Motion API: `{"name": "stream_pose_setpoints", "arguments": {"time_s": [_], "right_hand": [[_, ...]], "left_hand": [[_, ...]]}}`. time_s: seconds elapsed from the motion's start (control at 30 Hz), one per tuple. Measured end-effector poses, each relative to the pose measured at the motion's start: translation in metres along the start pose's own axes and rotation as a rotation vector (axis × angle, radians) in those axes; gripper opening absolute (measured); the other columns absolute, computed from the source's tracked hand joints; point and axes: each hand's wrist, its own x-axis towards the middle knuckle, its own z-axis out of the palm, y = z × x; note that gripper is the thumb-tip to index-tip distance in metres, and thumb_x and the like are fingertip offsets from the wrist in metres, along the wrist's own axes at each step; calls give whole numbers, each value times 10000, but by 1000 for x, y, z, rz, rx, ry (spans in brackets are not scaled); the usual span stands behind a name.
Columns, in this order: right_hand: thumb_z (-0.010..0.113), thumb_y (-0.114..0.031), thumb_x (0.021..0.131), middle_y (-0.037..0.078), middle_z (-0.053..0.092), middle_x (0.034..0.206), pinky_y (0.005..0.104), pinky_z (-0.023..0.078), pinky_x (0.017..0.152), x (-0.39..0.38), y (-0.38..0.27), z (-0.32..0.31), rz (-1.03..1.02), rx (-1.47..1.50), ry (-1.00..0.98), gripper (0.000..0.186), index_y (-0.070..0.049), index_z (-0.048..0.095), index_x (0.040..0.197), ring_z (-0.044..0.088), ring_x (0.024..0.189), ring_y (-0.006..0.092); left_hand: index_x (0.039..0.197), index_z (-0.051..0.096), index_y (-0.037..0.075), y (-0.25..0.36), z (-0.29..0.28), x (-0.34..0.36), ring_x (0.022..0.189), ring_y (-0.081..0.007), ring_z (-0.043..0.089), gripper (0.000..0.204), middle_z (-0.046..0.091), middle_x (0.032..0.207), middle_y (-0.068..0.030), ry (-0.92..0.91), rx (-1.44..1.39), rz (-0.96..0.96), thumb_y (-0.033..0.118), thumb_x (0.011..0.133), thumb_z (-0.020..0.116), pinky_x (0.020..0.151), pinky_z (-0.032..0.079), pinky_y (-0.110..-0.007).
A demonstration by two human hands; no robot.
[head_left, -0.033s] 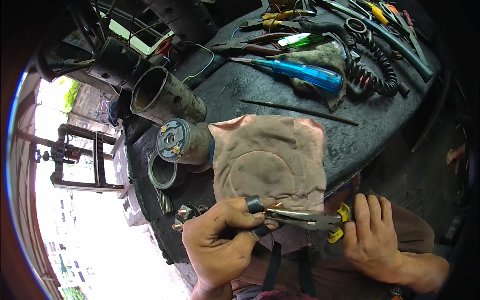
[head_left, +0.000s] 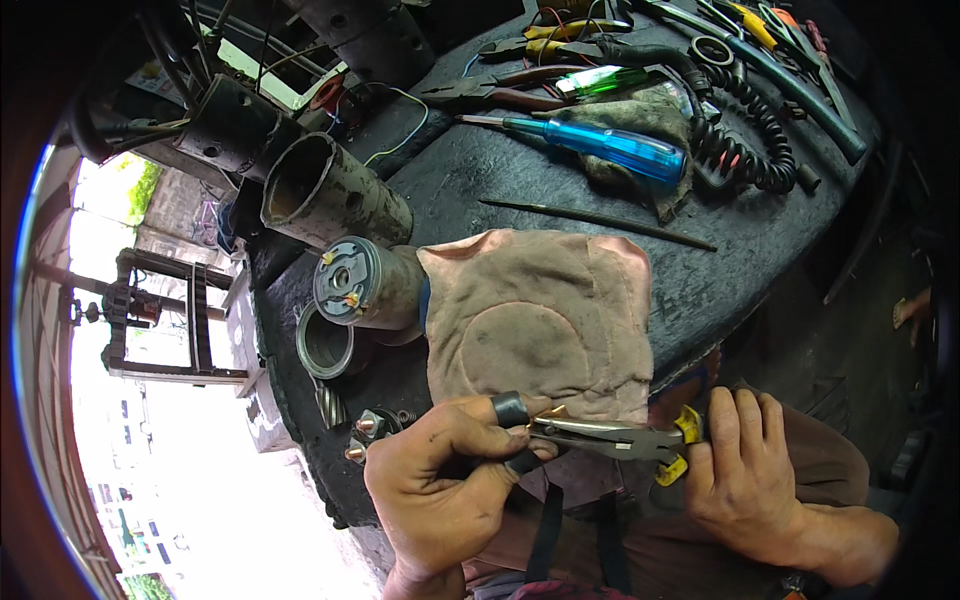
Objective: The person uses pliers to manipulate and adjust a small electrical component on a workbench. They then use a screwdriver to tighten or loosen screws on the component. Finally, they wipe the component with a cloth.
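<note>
My right hand (head_left: 748,475) is closed round the yellow handles of long-nose pliers (head_left: 622,441), whose jaws point left. Between thumb and fingers, my left hand (head_left: 440,490) pinches a small brass-coloured piece (head_left: 557,411) at the tips of the jaws; most of it is hidden by the fingers. Dark tape bands wrap two of the left hand's digits. Just beyond the pliers, a stained pinkish cloth (head_left: 540,320) lies on the dark bench (head_left: 440,190). Left of the cloth stands a metal motor housing (head_left: 395,285) with a round, grey, terminal-bearing end plate.
A hollow metal cylinder (head_left: 355,200) and a metal ring (head_left: 327,343) sit at the bench's left side. A blue screwdriver (head_left: 620,148), a thin rod (head_left: 600,222), a rag (head_left: 645,115), a coiled black cable (head_left: 770,150) and several pliers crowd the far side.
</note>
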Motion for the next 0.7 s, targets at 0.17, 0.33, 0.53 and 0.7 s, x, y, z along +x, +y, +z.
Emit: {"name": "stream_pose_setpoints", "arguments": {"time_s": [0.17, 0.33, 0.53, 0.7], "right_hand": [[654, -124, 824, 341, 621, 1139, 600, 557, 816, 1, 1, 7, -1, 45, 64, 188, 42, 566, 825, 616, 961, 440], [663, -148, 823, 331, 622, 1180, 611, 550, 832, 2, 1, 2, 15, 38, 48, 197, 34, 589, 824, 615, 988, 428], [673, -173, 822, 320, 617, 1249, 643, 540, 862, 6, -3, -5, 58, 9, 43, 203, 25, 634, 850, 615, 1034, 424], [671, -174, 824, 316, 618, 1253, 651, 535, 878, 5, 1, -8, 43, -7, 10, 204, 26, 642, 852, 616, 1049, 432]], "left_hand": [[892, 685, -102, -2, -4, 0, 951, -240, 796, 218, 783, 1086, -252, -35, 38, 17, -291, 791, 646, 836, 666, -337], [922, 673, -83, 0, -1, -2, 974, -224, 789, 216, 788, 1087, -225, 2, -15, -39, -274, 825, 690, 851, 661, -329], [983, 647, -50, 5, -2, -2, 1022, -199, 774, 240, 781, 1131, -201, 30, -132, -214, -234, 864, 746, 895, 657, -311], [1000, 638, -41, 2, -6, 2, 1022, -188, 767, 254, 776, 1144, -204, -23, -140, -188, -234, 869, 738, 906, 657, -309]]}}
